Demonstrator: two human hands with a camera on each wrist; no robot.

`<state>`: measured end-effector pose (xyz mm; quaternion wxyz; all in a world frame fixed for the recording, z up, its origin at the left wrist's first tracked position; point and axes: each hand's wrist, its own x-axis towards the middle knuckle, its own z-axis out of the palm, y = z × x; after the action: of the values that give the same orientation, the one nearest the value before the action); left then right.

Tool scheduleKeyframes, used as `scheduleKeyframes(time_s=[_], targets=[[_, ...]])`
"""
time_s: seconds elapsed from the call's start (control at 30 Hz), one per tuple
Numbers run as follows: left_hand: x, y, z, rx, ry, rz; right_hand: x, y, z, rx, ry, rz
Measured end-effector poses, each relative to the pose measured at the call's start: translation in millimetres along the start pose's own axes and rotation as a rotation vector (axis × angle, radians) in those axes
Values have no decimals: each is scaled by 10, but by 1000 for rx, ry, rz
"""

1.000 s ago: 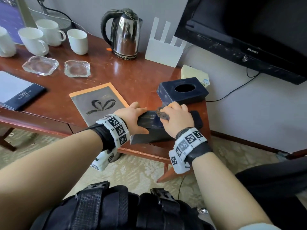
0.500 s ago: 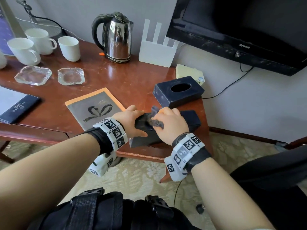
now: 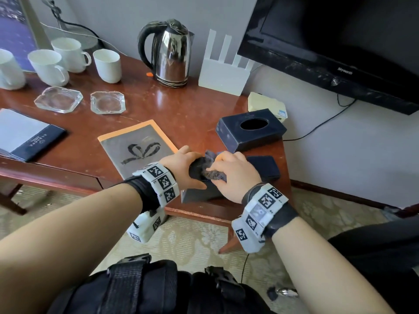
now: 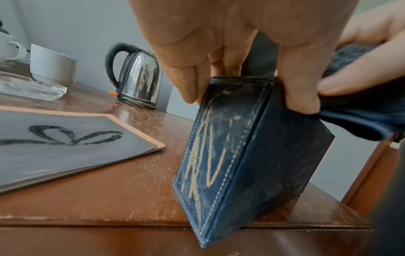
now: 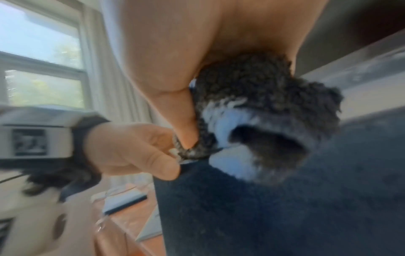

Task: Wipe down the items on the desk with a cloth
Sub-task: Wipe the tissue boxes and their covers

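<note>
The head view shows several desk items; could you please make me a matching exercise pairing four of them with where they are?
Things:
1. kettle
2. tissue box
3. cloth
4. dark case

Places:
A. bunched in the right hand
B. tilted on the desk's front edge, gripped by the left hand
C. against the wall, beside the white router
D. flat, behind both hands

Pairs: 1-C, 2-D, 3-A, 4-B

Open polished brown wooden worktop (image 3: 181, 109) lies between the grey orange-edged booklet (image 3: 138, 148) and the shiny steel kettle (image 3: 172, 53). To the right, the dark blue tissue box with an oval hole (image 3: 250, 130) stands close behind both hands, narrowing passage there.
</note>
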<state>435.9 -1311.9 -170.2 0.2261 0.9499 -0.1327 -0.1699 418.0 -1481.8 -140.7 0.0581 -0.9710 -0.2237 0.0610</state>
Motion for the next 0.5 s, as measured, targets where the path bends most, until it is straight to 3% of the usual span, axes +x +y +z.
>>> scheduleKeyframes(time_s=[0.07,0.13,0.23,0.3,0.37,0.5], targets=[[10,4,6,-11,3,0,-5,40,-93,22,-136,-86],[15,-15,14,-42,8,-10,97,115,-153,82,-134,-71],[0,-111,71,-174,27,-29,263,132,-119,188,86,230],[-29,-171,124,-274,-1,-65,312,28,-6,48,97,304],[-29,-210,181,-354,-10,-96,300,-111,90,-80,107,216],[15,-229,230,-399,26,-82,157,-223,78,-13,32,-81]])
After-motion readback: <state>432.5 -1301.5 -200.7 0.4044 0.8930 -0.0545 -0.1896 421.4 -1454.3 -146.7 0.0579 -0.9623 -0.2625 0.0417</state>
